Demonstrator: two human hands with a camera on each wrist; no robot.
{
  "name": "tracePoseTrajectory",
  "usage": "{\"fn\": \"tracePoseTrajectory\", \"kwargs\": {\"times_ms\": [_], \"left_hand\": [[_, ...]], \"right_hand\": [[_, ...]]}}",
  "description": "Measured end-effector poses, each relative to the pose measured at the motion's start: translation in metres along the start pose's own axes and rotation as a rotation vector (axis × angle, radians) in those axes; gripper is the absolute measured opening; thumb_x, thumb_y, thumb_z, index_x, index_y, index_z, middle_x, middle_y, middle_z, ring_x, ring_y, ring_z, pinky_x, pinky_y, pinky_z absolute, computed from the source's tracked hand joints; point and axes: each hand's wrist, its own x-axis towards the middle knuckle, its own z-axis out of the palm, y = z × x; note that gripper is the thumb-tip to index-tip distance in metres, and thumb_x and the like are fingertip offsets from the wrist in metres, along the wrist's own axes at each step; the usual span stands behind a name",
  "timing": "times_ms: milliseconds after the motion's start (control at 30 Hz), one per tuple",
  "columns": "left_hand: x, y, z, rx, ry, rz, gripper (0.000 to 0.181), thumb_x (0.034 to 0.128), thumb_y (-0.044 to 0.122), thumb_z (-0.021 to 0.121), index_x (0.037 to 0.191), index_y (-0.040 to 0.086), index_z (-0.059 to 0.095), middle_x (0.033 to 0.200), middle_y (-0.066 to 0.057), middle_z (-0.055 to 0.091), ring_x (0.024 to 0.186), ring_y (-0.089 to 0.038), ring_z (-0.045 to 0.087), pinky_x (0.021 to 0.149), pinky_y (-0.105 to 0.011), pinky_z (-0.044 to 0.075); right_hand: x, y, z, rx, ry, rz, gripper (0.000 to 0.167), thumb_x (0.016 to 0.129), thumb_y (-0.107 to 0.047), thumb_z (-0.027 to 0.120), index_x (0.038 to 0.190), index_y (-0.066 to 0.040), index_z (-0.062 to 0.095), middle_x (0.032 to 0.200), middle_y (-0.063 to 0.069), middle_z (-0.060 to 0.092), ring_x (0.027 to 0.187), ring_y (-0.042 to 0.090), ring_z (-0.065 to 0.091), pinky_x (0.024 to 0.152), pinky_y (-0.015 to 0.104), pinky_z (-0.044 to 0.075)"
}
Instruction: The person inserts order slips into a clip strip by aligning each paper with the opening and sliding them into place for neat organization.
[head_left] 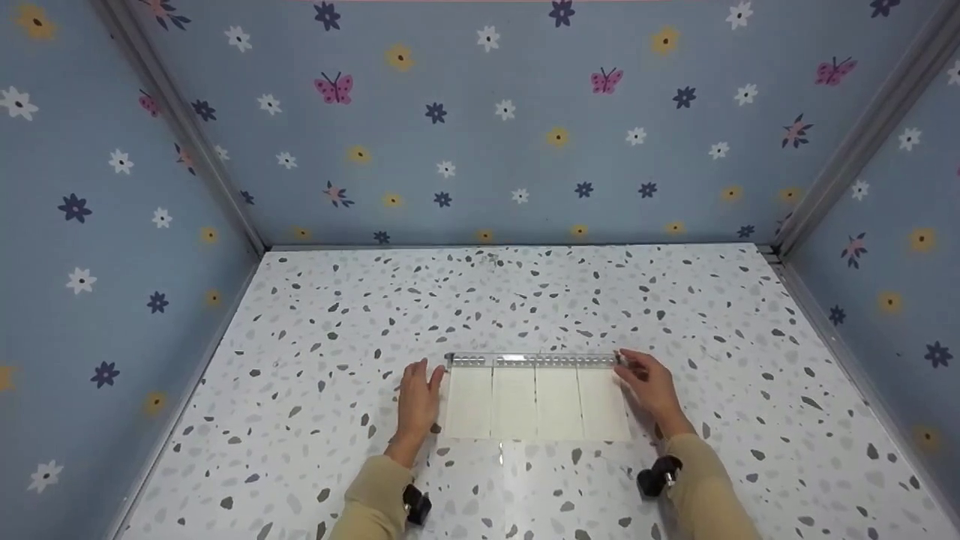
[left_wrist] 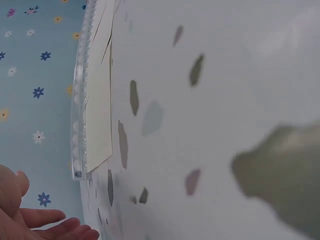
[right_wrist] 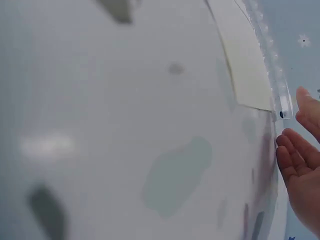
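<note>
A clear plastic strip (head_left: 517, 361) with a row of rounded shapes lies along the far edge of a cream sheet (head_left: 514, 405). Dark lines divide the sheet into several upright panels. My left hand (head_left: 418, 401) is beside the strip's left end, and in the left wrist view its fingers (left_wrist: 47, 217) extend loosely, holding nothing. At the strip's right end is my right hand (head_left: 651, 386). Its thumb and fingers (right_wrist: 300, 150) are parted in the right wrist view, with a small gap to the strip (right_wrist: 284, 107).
The white speckled table (head_left: 337, 315) stretches around the sheet. Blue flowered panels (head_left: 480, 135) enclose it at the back and both sides. Black wrist devices (head_left: 658, 477) sit at the beige sleeves (head_left: 371, 499).
</note>
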Motion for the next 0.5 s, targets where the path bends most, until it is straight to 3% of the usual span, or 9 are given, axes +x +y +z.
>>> {"fn": "tracePoseTrajectory", "kwargs": {"times_ms": [167,333,500], "left_hand": [[0.003,0.0,-0.004,0.107,-0.014,0.05,0.059,0.0924,0.037,0.042,0.131,-0.006,0.035,0.134,-0.025,0.031,0.124,-0.038,0.029,0.097,-0.049,0.026],[0.005,0.001,-0.007,0.233,-0.007,0.103,0.068,0.0884,0.047,0.043,0.135,-0.001,0.031,0.139,-0.022,0.026,0.127,-0.039,0.021,0.097,-0.055,0.02],[0.005,0.004,-0.01,0.334,-0.039,0.104,0.075,0.0851,0.057,0.04,0.139,0.007,0.026,0.144,-0.017,0.018,0.13,-0.038,0.013,0.097,-0.059,0.013]], "right_hand": [[-0.006,-0.008,-0.006,-0.109,-0.047,-0.117,0.047,0.089,-0.023,0.053,0.128,0.001,0.043,0.131,0.023,0.037,0.116,0.037,0.038,0.094,0.047,0.031],[-0.012,-0.016,-0.012,-0.305,-0.083,-0.126,0.058,0.092,-0.032,0.046,0.135,0.003,0.029,0.138,0.028,0.022,0.125,0.042,0.02,0.099,0.053,0.018],[-0.016,-0.026,-0.015,-0.435,-0.052,-0.141,0.069,0.089,-0.045,0.044,0.138,0.0,0.024,0.14,0.028,0.017,0.125,0.045,0.016,0.097,0.056,0.016]]}}
